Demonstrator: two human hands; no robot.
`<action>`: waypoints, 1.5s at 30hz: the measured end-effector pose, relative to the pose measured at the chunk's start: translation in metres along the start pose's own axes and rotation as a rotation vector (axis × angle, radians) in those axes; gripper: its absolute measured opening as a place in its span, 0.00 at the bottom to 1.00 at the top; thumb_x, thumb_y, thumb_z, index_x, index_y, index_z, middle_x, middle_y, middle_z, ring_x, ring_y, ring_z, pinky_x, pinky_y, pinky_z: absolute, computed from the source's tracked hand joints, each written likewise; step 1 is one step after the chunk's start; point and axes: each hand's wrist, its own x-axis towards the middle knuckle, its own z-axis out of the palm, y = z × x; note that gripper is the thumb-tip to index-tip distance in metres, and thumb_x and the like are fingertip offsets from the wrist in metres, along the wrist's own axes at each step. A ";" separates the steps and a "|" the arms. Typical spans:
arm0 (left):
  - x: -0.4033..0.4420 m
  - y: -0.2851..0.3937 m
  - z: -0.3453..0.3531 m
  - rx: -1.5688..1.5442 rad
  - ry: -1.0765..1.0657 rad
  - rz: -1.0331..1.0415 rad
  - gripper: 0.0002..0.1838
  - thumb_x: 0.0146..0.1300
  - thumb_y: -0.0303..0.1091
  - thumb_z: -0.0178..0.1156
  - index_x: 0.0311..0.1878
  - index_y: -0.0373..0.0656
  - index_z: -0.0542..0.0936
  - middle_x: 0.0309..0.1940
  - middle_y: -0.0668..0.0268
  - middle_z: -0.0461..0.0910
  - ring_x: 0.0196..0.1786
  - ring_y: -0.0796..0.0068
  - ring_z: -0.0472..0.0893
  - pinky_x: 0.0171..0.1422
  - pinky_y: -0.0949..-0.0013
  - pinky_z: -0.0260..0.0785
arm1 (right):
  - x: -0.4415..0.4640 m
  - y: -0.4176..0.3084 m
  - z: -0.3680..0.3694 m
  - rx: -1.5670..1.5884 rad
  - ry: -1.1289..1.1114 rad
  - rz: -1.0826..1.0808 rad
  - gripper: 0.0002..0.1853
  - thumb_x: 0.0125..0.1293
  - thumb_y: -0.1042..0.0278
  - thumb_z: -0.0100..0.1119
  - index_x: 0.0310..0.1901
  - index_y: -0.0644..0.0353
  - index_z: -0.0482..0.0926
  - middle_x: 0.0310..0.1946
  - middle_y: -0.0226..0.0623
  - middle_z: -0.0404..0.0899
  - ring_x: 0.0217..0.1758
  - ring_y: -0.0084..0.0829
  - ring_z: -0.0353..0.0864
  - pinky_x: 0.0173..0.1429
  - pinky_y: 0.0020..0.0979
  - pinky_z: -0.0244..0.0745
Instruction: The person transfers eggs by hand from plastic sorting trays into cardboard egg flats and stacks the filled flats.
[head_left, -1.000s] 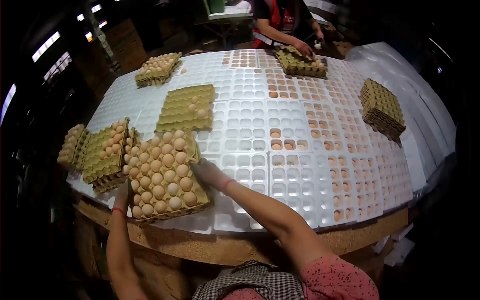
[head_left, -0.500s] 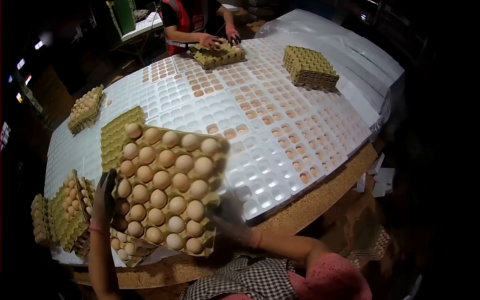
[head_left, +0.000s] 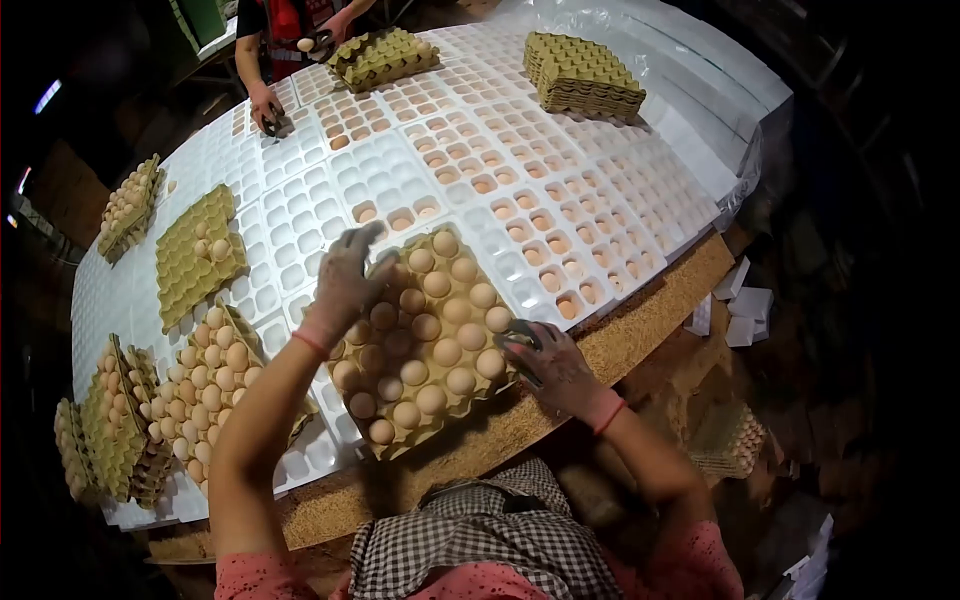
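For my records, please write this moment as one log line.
left hand: over egg tray | right hand: at its right edge | white trays: partly filled

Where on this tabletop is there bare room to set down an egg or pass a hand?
The white cell trays show unfilled cells between the sparsely filled egg flat and the left hand, and just beyond the row of three eggs. The near-left corner is crowded with bunched egg flats; on the right, eggs occupy many cells.
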 end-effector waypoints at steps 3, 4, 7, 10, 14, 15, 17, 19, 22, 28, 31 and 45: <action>-0.056 0.067 0.019 0.112 -0.200 0.167 0.30 0.59 0.46 0.67 0.63 0.43 0.74 0.52 0.58 0.78 0.52 0.58 0.78 0.58 0.56 0.69 | 0.019 0.033 -0.004 -0.157 -0.109 -0.285 0.19 0.61 0.66 0.63 0.54 0.45 0.77 0.50 0.38 0.76 0.47 0.43 0.79 0.47 0.42 0.80; -0.076 0.088 0.032 0.111 -0.274 0.186 0.30 0.59 0.47 0.67 0.62 0.43 0.74 0.53 0.58 0.77 0.52 0.58 0.77 0.58 0.57 0.69 | 0.024 0.043 -0.006 -0.168 -0.176 -0.350 0.19 0.60 0.67 0.64 0.54 0.45 0.77 0.51 0.38 0.76 0.49 0.42 0.79 0.47 0.41 0.80; -0.115 0.115 0.081 0.243 -0.306 0.173 0.32 0.56 0.48 0.68 0.61 0.45 0.75 0.53 0.59 0.75 0.55 0.56 0.75 0.59 0.55 0.67 | 0.041 0.078 -0.022 0.406 -0.022 -0.151 0.21 0.58 0.67 0.66 0.53 0.53 0.74 0.46 0.41 0.74 0.47 0.42 0.79 0.50 0.41 0.79; -0.120 0.120 0.103 0.483 -0.257 0.203 0.34 0.52 0.48 0.69 0.62 0.45 0.74 0.54 0.58 0.74 0.56 0.53 0.73 0.62 0.55 0.65 | 0.065 0.081 -0.027 0.247 -0.207 -0.145 0.26 0.55 0.59 0.71 0.53 0.57 0.73 0.53 0.46 0.70 0.46 0.45 0.81 0.48 0.44 0.81; -0.114 0.108 0.085 -0.393 0.022 -0.204 0.23 0.60 0.29 0.63 0.60 0.40 0.74 0.56 0.52 0.72 0.56 0.54 0.75 0.61 0.58 0.69 | 0.085 0.086 -0.004 -0.102 -0.479 -0.249 0.30 0.56 0.52 0.71 0.58 0.54 0.72 0.57 0.45 0.71 0.49 0.44 0.82 0.53 0.42 0.81; -0.110 0.095 0.073 -0.462 0.070 -0.289 0.22 0.60 0.29 0.63 0.59 0.39 0.74 0.55 0.52 0.73 0.53 0.55 0.77 0.59 0.60 0.71 | 0.088 0.094 -0.018 0.136 -0.433 -0.203 0.31 0.57 0.53 0.70 0.60 0.53 0.70 0.58 0.44 0.72 0.52 0.42 0.82 0.56 0.40 0.80; -0.097 0.098 0.056 -0.269 0.068 -0.281 0.20 0.61 0.30 0.63 0.56 0.38 0.75 0.51 0.53 0.76 0.49 0.56 0.79 0.54 0.61 0.74 | 0.087 0.119 -0.015 0.741 -0.173 -0.081 0.35 0.57 0.59 0.71 0.66 0.52 0.68 0.60 0.44 0.75 0.58 0.39 0.80 0.63 0.37 0.76; -0.073 0.118 0.048 0.166 -0.272 -0.294 0.19 0.59 0.39 0.66 0.52 0.44 0.78 0.43 0.59 0.79 0.43 0.57 0.80 0.45 0.58 0.75 | 0.102 0.108 -0.029 0.699 -0.218 -0.014 0.37 0.59 0.64 0.68 0.70 0.49 0.65 0.62 0.46 0.74 0.59 0.39 0.80 0.63 0.37 0.76; -0.077 0.097 0.100 0.703 -0.222 0.114 0.15 0.55 0.41 0.66 0.44 0.47 0.79 0.35 0.62 0.76 0.31 0.57 0.80 0.35 0.57 0.72 | 0.118 0.079 -0.007 -0.082 -0.374 -0.225 0.32 0.64 0.63 0.61 0.70 0.44 0.67 0.68 0.50 0.67 0.58 0.38 0.81 0.55 0.39 0.78; -0.073 0.104 0.098 0.623 -0.349 0.115 0.19 0.53 0.44 0.65 0.47 0.47 0.79 0.37 0.60 0.76 0.34 0.57 0.80 0.34 0.57 0.72 | 0.102 0.134 -0.022 0.212 -0.110 0.016 0.17 0.63 0.60 0.61 0.54 0.47 0.77 0.68 0.48 0.68 0.56 0.44 0.81 0.55 0.42 0.78; -0.069 0.111 0.102 0.613 -0.239 0.120 0.21 0.52 0.45 0.67 0.48 0.45 0.79 0.39 0.59 0.77 0.35 0.57 0.80 0.36 0.57 0.72 | 0.071 0.236 -0.070 0.398 0.325 0.314 0.19 0.62 0.58 0.67 0.54 0.47 0.78 0.60 0.39 0.72 0.52 0.44 0.82 0.55 0.38 0.80; -0.071 0.093 0.036 -0.366 0.167 -0.714 0.23 0.56 0.26 0.70 0.56 0.35 0.77 0.44 0.66 0.81 0.43 0.78 0.79 0.47 0.72 0.74 | 0.090 0.341 -0.094 0.225 0.342 0.274 0.22 0.64 0.63 0.62 0.57 0.62 0.75 0.52 0.46 0.79 0.52 0.42 0.82 0.56 0.39 0.77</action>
